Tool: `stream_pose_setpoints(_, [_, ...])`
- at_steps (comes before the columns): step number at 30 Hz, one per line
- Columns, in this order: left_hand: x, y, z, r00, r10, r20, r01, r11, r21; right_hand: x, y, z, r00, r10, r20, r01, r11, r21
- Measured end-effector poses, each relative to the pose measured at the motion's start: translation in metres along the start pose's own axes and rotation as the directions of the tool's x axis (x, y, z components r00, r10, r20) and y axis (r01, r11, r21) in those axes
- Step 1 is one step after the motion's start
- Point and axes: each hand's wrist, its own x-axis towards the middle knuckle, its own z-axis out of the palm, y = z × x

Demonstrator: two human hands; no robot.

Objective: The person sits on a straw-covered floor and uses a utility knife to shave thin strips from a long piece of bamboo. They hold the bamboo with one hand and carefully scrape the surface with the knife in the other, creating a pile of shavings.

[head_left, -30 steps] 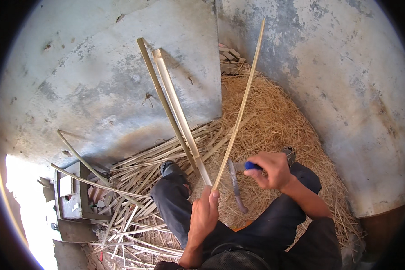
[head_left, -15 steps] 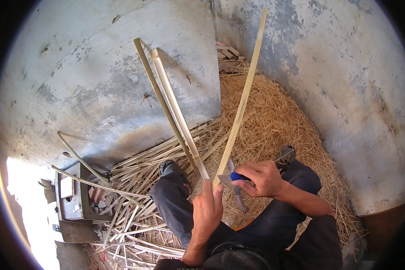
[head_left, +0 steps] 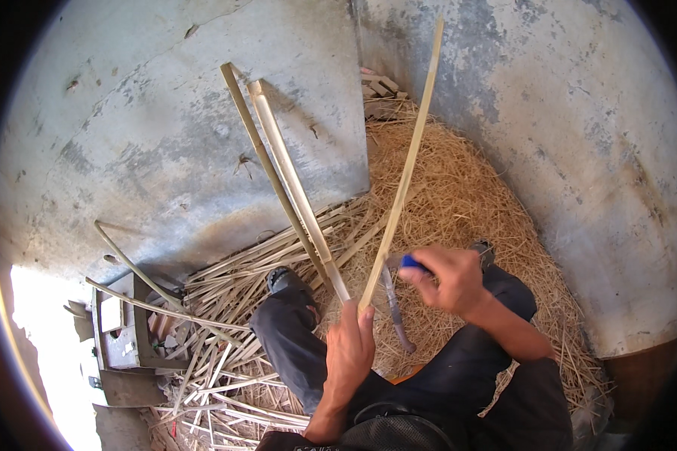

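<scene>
Ahead of your hands stands a stained wall [head_left: 173,128], with a heap of straw-like shavings [head_left: 466,203] beyond your right hand [head_left: 451,279]. The long pale strip [head_left: 406,180] slants forward and rightward from your left hand [head_left: 350,347], whose thumb and fingers point forward, clamped on its near end. Your right forearm angles inward, fingers wrapped around a blue handle [head_left: 411,261] just right of the strip; blur means you cannot tell whether its blade touches. Your hands are apart.

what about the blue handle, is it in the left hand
No, the right hand holds the blue handle; the left hand grips a strip.
</scene>
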Motion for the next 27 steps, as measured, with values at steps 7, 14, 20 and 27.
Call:
stream_pose_setpoints(7, [-0.016,-0.008,0.001,1.0,0.015,0.012,-0.016,0.999,0.042,0.009,0.013,-0.01,0.999,0.026,-0.031,-0.025,1.0,0.006])
stream_pose_setpoints(14, [-0.033,-0.021,0.001,0.998,0.002,0.065,-0.005,0.999,0.049,0.016,0.041,-0.014,0.986,0.103,-0.133,-0.108,0.994,-0.033])
stream_pose_setpoints(20, [-0.063,-0.029,-0.008,0.983,-0.071,0.17,0.065,0.997,0.043,0.036,0.097,-0.042,0.96,0.222,-0.173,-0.231,0.973,-0.032])
stream_pose_setpoints(27, [-0.086,-0.045,-0.028,0.958,-0.172,0.231,0.16,0.985,0.069,0.06,0.154,-0.044,0.953,0.275,-0.124,-0.287,0.954,-0.089])
